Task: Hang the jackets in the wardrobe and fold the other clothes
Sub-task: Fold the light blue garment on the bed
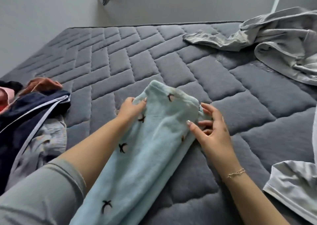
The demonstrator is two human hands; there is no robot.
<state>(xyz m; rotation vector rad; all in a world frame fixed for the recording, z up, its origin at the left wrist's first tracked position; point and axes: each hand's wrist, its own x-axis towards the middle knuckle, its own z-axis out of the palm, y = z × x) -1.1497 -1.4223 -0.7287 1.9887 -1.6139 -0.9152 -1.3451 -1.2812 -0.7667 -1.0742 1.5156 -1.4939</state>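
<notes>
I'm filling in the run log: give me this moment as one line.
stage: folding | item: light blue fleece garment on mattress | left hand: grips its left edge | right hand: pinches its right edge

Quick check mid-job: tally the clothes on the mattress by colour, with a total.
Light blue: 1, the fleece garment both hands hold
Navy with pale trim: 1, jacket
Pale striped: 1, garment
Rust-brown: 1, garment
Grey: 2, far-right garment, near-right garment
Total: 6; the left-edge pile may hide more.
</notes>
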